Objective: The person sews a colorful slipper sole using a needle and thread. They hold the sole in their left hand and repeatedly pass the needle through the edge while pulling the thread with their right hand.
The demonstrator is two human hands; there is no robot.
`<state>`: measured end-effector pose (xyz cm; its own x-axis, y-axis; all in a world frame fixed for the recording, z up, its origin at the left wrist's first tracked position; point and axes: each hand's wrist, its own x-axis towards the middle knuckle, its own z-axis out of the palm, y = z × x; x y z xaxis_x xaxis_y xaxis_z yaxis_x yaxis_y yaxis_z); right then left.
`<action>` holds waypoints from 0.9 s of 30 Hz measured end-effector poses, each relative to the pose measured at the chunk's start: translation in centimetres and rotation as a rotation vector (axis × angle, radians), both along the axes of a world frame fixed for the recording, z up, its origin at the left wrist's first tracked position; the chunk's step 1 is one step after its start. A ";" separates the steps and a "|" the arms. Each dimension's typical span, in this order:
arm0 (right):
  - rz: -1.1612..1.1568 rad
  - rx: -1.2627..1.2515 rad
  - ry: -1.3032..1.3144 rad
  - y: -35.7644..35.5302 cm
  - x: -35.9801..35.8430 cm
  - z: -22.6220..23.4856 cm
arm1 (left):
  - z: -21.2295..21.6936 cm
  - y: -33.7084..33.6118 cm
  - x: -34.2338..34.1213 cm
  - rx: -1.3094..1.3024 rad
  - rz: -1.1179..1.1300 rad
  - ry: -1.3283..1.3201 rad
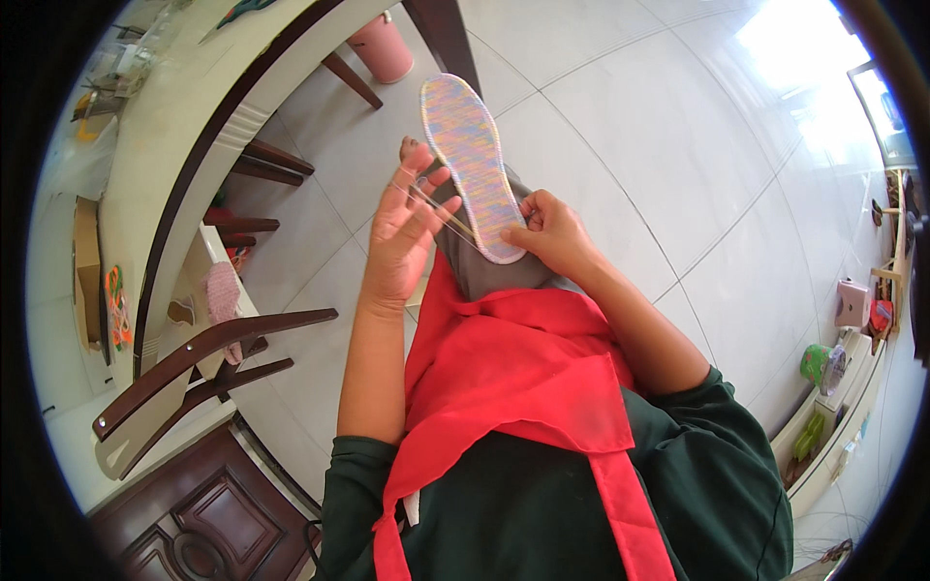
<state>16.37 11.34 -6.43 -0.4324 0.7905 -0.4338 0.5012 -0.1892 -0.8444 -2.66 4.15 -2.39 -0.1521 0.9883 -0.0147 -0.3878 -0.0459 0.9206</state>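
Note:
An insole point(469, 155) with a mottled pink, yellow and blue top and a white stitched edge is held out above my lap. My right hand point(560, 234) is closed on its near, narrower end, thumb on top and the other fingers partly hidden beneath. Left of the insole, my left hand point(399, 232) has its palm turned up and fingers curled, with a thin tan stick point(453, 222) across them. Fine white thread point(438, 214) runs from those fingers toward the insole's edge. The stick's tip is too small to make out.
A long pale table point(218, 87) curves along the left, with a dark-framed chair point(208, 339) below it. A pink bucket point(382, 50) stands on the tiled floor point(630, 145) beyond. Low shelving point(843, 416) with a green container point(816, 363) lines the right.

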 end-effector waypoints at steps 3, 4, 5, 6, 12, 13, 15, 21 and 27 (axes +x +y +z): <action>-0.007 0.019 0.002 -0.1 0.0 -0.2 | 1.3 -0.1 -2.7 0.015 0.021 0.033; -0.001 0.015 0.000 -0.1 0.0 0.0 | 1.7 -0.3 -3.4 -0.011 0.009 0.058; 0.004 0.010 -0.002 -0.1 -0.1 0.2 | 2.1 -0.4 -4.0 -0.037 -0.003 0.084; 0.007 0.006 -0.010 -0.1 -0.1 0.3 | 2.2 -0.5 -4.3 -0.062 -0.018 0.102; -0.009 0.025 0.009 0.0 -0.1 -0.3 | 1.0 0.4 -0.7 0.069 -0.079 0.338; 0.009 0.023 0.000 0.0 -0.1 -0.1 | -0.1 0.6 0.2 0.052 -0.137 0.476; 0.043 0.017 -0.018 0.1 0.2 0.5 | -1.8 0.4 1.8 0.055 -0.223 0.648; -0.433 -0.401 0.624 2.2 8.1 -0.7 | -2.0 -0.1 2.9 0.029 -0.280 0.861; -1.048 -0.312 0.834 3.3 20.2 -6.7 | -2.6 -0.1 3.2 0.067 -0.265 0.837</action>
